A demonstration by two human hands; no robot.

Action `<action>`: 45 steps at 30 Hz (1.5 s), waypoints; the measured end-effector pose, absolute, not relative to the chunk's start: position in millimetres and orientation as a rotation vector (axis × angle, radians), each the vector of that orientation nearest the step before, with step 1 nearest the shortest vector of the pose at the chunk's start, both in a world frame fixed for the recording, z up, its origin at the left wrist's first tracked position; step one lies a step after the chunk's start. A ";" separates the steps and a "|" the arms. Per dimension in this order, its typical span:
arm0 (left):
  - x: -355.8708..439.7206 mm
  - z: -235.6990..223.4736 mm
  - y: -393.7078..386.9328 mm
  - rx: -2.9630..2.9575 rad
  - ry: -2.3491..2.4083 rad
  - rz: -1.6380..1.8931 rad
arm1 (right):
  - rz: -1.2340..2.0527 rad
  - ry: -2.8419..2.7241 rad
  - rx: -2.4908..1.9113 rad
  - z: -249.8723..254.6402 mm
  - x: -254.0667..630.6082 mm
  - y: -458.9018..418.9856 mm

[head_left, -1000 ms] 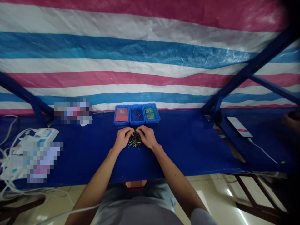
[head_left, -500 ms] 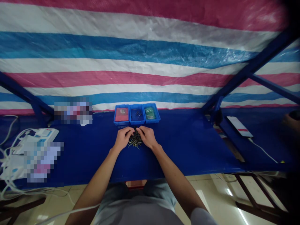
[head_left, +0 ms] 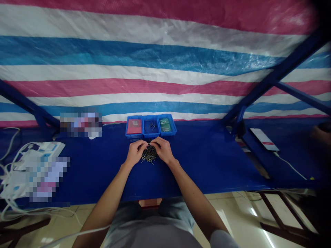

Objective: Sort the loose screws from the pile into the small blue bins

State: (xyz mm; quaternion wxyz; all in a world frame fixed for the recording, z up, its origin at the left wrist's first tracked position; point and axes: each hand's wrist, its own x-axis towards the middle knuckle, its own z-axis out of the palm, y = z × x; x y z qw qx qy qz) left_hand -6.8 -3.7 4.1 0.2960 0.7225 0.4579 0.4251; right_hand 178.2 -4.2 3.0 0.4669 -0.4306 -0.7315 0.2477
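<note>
Your left hand (head_left: 134, 153) and right hand (head_left: 163, 150) stay narrow, both equally close around the pile of small metal pins (head_left: 149, 155) between them, mid-worktop (head_left: 207, 162). The pins point many ways; any grip, I cannot tell.

Thin dark metal pins (head_left: 149, 155) with brass-yellow tips, faintly shiny, heaped on a smooth blue plastic sheet (head_left: 207, 172) with a soft sheen, covering the table (head_left: 85, 182). Along the far edge, a row of blue moulded plastic bins (head_left: 151, 126), smooth and semi-gloss. Behind, a striped woven plastic tarpaulin (head_left: 155, 58), crinkled and glinting, rough in its weave. Blue painted metal frame bars (head_left: 274, 77), matt. Past the right edge, a smartphone (head_left: 264, 139) with a glossy glass face. Below, pale polished floor tiles (head_left: 232, 210), shiny with bright reflections.
</note>
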 end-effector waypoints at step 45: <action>-7.2 2.3 -2.3 1.873 1.212 1.152 | 0.689 -1.711 -1.059 6.0 181.0 -4.0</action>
